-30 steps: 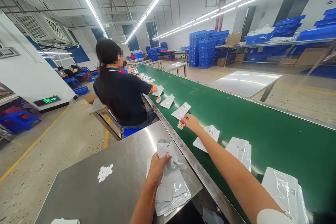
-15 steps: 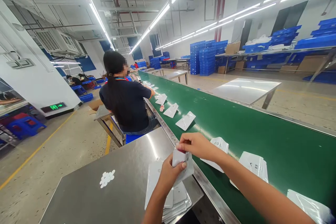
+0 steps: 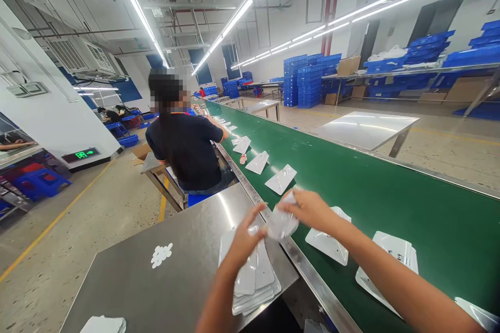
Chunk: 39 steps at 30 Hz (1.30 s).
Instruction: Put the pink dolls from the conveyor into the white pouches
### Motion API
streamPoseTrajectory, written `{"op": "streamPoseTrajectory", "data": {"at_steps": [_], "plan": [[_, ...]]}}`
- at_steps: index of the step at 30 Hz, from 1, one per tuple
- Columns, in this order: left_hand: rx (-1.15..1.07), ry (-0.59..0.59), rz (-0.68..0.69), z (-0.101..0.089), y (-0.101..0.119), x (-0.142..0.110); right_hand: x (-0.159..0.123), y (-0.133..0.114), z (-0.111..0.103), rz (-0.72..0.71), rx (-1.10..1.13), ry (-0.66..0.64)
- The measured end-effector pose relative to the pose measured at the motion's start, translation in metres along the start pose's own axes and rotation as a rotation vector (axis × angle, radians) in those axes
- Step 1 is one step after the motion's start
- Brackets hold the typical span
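Note:
Over the near edge of the green conveyor belt (image 3: 351, 177), my right hand (image 3: 310, 209) pinches a white plastic pouch (image 3: 282, 225) by its upper edge; the pouch is smeared by motion. My left hand (image 3: 245, 237) is at the pouch's left side, thumb and fingers apart, its fingertips close to the pouch. Below it, a stack of white pouches (image 3: 255, 283) lies on the steel table (image 3: 187, 265), partly hidden by my left hand and forearm. More white pouches, such as a flat one (image 3: 281, 179), lie spaced along the belt.
A cluster of white round pieces (image 3: 161, 255) and a white stack (image 3: 103, 324) lie on the table's left part. A co-worker (image 3: 183, 145) sits ahead beside the belt. A small pink figure (image 3: 243, 158) lies on the belt. Blue crates (image 3: 308, 80) stand beyond.
My left hand has let go of the pouch and its fingers have spread. My right hand has moved slightly right, with the pouch in it. The belt's pouches have shifted slightly in view.

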<state>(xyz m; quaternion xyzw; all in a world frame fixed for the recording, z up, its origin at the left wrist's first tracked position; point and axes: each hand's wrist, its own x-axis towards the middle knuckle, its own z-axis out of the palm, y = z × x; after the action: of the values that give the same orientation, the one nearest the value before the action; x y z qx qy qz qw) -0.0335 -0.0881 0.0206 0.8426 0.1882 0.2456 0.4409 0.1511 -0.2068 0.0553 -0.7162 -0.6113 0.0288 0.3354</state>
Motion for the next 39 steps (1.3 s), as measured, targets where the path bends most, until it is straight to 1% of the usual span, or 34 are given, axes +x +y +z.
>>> {"op": "streamPoseTrajectory", "data": {"at_steps": [1,2,3,5,7,8,9,11,13,14,15,17,19,21,22,23,25,27,29,30,31,32,33,35,37,39], "plan": [[0.142,0.073,-0.071,-0.014,-0.012,-0.001,0.006,0.015,0.000,0.102,-0.077,0.078],[0.330,0.147,-0.180,-0.027,-0.026,-0.004,0.012,0.032,0.000,0.194,-0.148,0.133],[0.408,0.196,-0.247,-0.039,-0.039,-0.007,0.017,0.049,0.001,0.265,-0.191,0.136],[0.519,0.229,-0.335,-0.054,-0.061,-0.015,0.024,0.083,0.003,0.417,-0.201,0.039],[0.552,0.212,-0.355,-0.057,-0.076,-0.022,0.027,0.110,0.004,0.545,-0.186,-0.061],[0.560,0.201,-0.352,-0.056,-0.081,-0.023,0.026,0.121,0.005,0.588,-0.195,-0.077],[0.561,0.192,-0.341,-0.053,-0.085,-0.024,0.025,0.128,0.006,0.606,-0.227,-0.056],[0.548,0.192,-0.308,-0.047,-0.090,-0.022,0.022,0.133,0.008,0.580,-0.335,0.056],[0.521,0.207,-0.268,-0.042,-0.093,-0.018,0.019,0.125,0.013,0.460,-0.427,0.178],[0.503,0.216,-0.245,-0.041,-0.094,-0.017,0.018,0.115,0.017,0.372,-0.431,0.217],[0.483,0.227,-0.220,-0.040,-0.094,-0.016,0.018,0.103,0.023,0.277,-0.391,0.225],[0.443,0.255,-0.176,-0.038,-0.092,-0.017,0.020,0.072,0.038,0.086,-0.226,0.178],[0.405,0.288,-0.156,-0.036,-0.085,-0.018,0.025,0.038,0.054,-0.101,-0.028,0.068],[0.365,0.318,-0.154,-0.035,-0.073,-0.019,0.032,0.009,0.068,-0.242,0.112,-0.060],[0.293,0.325,-0.168,-0.035,-0.066,-0.019,0.036,-0.003,0.073,-0.284,0.150,-0.100],[0.171,0.322,-0.192,-0.035,-0.059,-0.019,0.040,-0.012,0.076,-0.310,0.174,-0.122],[-0.185,0.273,-0.269,-0.037,-0.048,-0.018,0.048,-0.025,0.079,-0.330,0.211,-0.124],[-0.524,0.187,-0.385,-0.040,-0.043,-0.018,0.058,-0.030,0.081,-0.341,0.260,-0.127],[-0.670,0.155,-0.519,-0.042,-0.043,-0.018,0.072,-0.030,0.082,-0.340,0.337,-0.217],[-0.702,0.166,-0.582,-0.042,-0.045,-0.017,0.083,-0.027,0.083,-0.290,0.371,-0.282],[-0.723,0.188,-0.630,-0.041,-0.046,-0.017,0.095,-0.022,0.084,-0.197,0.390,-0.338],[-0.741,0.207,-0.658,-0.040,-0.048,-0.016,0.110,-0.015,0.085,-0.077,0.392,-0.370],[-0.758,0.223,-0.666,-0.039,-0.049,-0.016,0.126,-0.006,0.085,0.056,0.374,-0.368],[-0.782,0.251,-0.653,-0.035,-0.052,-0.014,0.163,0.017,0.085,0.282,0.286,-0.286],[-0.782,0.297,-0.642,-0.031,-0.055,-0.014,0.198,0.042,0.084,0.405,0.187,-0.215],[-0.777,0.338,-0.627,-0.028,-0.058,-0.015,0.226,0.063,0.084,0.510,0.086,-0.189]]}}
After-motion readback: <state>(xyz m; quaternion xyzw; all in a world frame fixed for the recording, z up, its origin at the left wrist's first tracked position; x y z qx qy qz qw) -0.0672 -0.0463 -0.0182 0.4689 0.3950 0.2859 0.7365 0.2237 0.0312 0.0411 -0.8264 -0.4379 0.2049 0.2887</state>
